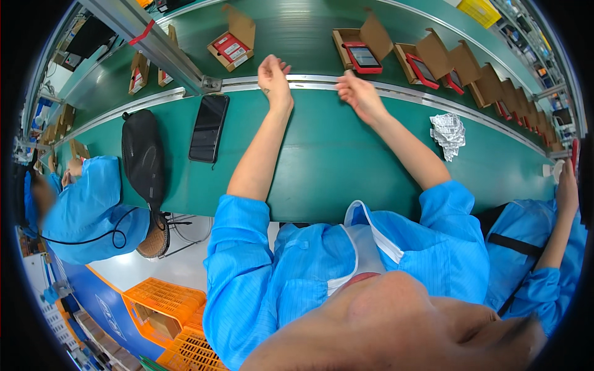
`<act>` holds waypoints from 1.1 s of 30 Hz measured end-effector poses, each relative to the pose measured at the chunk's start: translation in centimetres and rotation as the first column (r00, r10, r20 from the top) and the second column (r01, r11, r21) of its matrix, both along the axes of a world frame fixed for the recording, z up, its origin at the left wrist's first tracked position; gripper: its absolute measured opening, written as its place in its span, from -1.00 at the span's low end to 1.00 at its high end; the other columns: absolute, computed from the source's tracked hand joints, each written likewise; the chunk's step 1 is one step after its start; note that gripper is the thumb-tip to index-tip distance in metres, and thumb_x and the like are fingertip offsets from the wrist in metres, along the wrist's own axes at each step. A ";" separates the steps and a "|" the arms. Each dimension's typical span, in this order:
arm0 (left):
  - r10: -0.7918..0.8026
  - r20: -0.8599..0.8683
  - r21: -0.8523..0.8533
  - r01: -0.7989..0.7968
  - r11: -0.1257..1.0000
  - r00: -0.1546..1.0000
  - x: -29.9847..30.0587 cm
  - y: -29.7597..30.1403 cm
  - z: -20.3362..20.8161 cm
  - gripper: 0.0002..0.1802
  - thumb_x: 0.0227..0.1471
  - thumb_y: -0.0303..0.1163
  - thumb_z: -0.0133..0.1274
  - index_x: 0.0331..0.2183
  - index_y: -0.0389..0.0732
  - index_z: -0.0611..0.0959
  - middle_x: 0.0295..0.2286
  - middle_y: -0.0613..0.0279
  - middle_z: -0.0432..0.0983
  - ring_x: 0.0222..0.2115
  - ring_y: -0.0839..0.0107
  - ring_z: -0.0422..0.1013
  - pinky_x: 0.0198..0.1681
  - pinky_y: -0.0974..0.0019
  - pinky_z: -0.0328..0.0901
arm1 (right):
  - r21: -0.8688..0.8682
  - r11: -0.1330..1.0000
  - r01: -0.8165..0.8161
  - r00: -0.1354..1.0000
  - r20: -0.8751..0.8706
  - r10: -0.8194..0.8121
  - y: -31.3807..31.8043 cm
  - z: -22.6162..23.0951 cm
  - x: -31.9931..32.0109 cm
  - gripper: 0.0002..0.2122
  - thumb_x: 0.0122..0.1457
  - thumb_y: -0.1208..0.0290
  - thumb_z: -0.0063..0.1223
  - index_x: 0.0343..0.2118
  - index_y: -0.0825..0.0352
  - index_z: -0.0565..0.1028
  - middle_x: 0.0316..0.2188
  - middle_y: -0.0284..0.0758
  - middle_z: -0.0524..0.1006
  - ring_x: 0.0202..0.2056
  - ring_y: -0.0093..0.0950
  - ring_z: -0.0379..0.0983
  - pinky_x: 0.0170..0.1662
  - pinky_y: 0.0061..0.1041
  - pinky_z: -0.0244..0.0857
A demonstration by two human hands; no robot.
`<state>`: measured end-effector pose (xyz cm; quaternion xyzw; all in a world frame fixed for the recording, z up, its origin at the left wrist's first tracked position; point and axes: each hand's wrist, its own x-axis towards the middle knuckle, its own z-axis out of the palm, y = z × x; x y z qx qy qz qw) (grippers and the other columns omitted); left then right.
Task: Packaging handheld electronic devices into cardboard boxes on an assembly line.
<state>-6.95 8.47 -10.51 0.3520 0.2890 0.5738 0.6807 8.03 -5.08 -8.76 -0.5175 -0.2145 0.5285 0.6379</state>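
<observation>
My left hand (274, 75) hovers at the metal rail on the far side of the green work table, its fingers loosely bent with nothing seen between them. Across from it, my right hand (361, 99) is over the same rail, fingers apart and slightly blurred, and holds nothing that I can see. Beyond my left hand lies an open cardboard box (242, 28) with a red package (231, 49) in it. Just past my right hand, a red-framed handheld device (363, 57) with a screen leans out of another open cardboard box (377, 36).
A black phone (208, 128) and a black pouch (142, 154) lie left on the table (322, 161). Crumpled silvery labels (448, 133) lie right. Several boxed red devices (422, 70) line the belt. A metal post (148, 43) rises left. Co-workers (93, 204) sit on both sides.
</observation>
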 end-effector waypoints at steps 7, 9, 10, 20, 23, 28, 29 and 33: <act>0.533 -0.103 0.114 -0.522 0.845 0.840 -3.1 2.6 -0.3 -0.72 0.18 -0.32 -0.11 -0.14 -0.29 0.44 -0.23 0.16 0.34 -0.25 0.44 0.34 -0.15 0.39 0.28 | 0.122 0.986 -0.114 0.664 0.747 -0.016 14.5 2.0 -8.5 -0.55 0.06 0.18 0.13 -0.19 0.55 0.42 -0.34 -0.14 0.55 -0.38 -0.40 0.52 -0.29 -0.47 0.38; 0.554 -0.215 0.275 -0.494 0.824 0.804 -2.1 3.2 -0.6 -0.69 0.16 -0.33 -0.09 -0.10 -0.31 0.43 -0.18 0.11 0.26 -0.21 0.37 0.32 -0.13 0.36 0.26 | 0.129 0.990 -0.057 0.547 0.834 -0.078 18.9 1.4 -8.4 -0.50 0.03 0.16 0.16 -0.17 0.56 0.41 -0.31 -0.09 0.55 -0.36 -0.32 0.53 -0.27 -0.40 0.38; 0.540 -0.214 0.282 -0.478 0.832 0.814 -1.2 3.2 -0.4 -0.69 0.16 -0.33 -0.09 -0.10 -0.31 0.43 -0.18 0.11 0.26 -0.21 0.37 0.32 -0.13 0.36 0.26 | 0.212 0.976 0.041 0.470 0.858 -0.206 20.5 1.0 -7.9 -0.55 0.03 0.16 0.13 -0.20 0.52 0.45 -0.34 -0.07 0.55 -0.37 -0.23 0.53 -0.26 -0.34 0.38; 0.568 -0.253 0.292 -0.498 0.816 0.783 -4.2 5.2 -2.4 -0.58 0.17 -0.27 -0.12 -0.02 -0.34 0.36 -0.10 0.06 0.28 -0.18 0.29 0.33 -0.10 0.22 0.25 | 0.243 0.951 -0.193 0.134 0.966 -0.220 18.3 4.2 -10.1 -0.80 0.13 0.31 -0.10 -0.45 0.34 0.47 -0.51 -0.12 0.52 -0.43 -0.12 0.48 -0.34 -0.19 0.35; 0.311 -0.001 0.136 -0.308 0.942 0.950 -3.3 4.2 -1.0 -0.62 0.19 -0.28 -0.14 -0.02 -0.29 0.36 -0.13 0.12 0.38 -0.14 0.33 0.35 -0.09 0.24 0.27 | 0.331 0.874 -0.356 -0.069 0.923 -0.377 14.5 5.0 -9.0 -0.87 0.07 0.37 -0.05 -0.35 0.29 0.43 -0.40 -0.21 0.53 -0.41 -0.21 0.50 -0.41 -0.30 0.39; -0.014 0.244 -0.045 0.025 0.999 0.970 -2.7 3.3 -0.8 -0.57 0.22 -0.11 -0.23 0.01 -0.17 0.31 -0.08 0.15 0.32 -0.11 0.29 0.33 -0.08 0.17 0.33 | 0.354 0.736 -0.577 -0.344 0.712 -0.612 11.1 4.3 -7.8 -0.65 -0.07 0.44 0.07 -0.16 0.34 0.38 -0.20 -0.33 0.49 -0.23 -0.41 0.50 -0.46 -0.47 0.43; -0.016 0.244 -0.046 0.028 0.999 0.970 -2.7 3.3 -0.3 -0.57 0.22 -0.11 -0.23 0.01 -0.17 0.31 -0.08 0.15 0.32 -0.11 0.29 0.33 -0.08 0.17 0.33 | 0.390 0.733 -0.557 -0.272 0.748 -0.605 10.8 4.6 -7.3 -0.72 -0.02 0.43 0.03 -0.18 0.27 0.41 -0.22 -0.31 0.51 -0.30 -0.37 0.52 -0.45 -0.46 0.43; -0.145 0.324 -0.126 0.195 0.973 0.935 -3.0 3.4 0.1 -0.45 0.21 0.04 -0.34 0.08 -0.11 0.21 -0.07 0.08 0.28 -0.08 0.24 0.25 0.05 0.02 0.15 | 0.510 0.806 -0.299 0.011 0.847 -0.532 10.8 5.7 -5.2 -0.83 0.11 0.35 -0.05 -0.24 0.19 0.48 -0.46 -0.18 0.53 -0.44 -0.20 0.49 -0.44 -0.33 0.37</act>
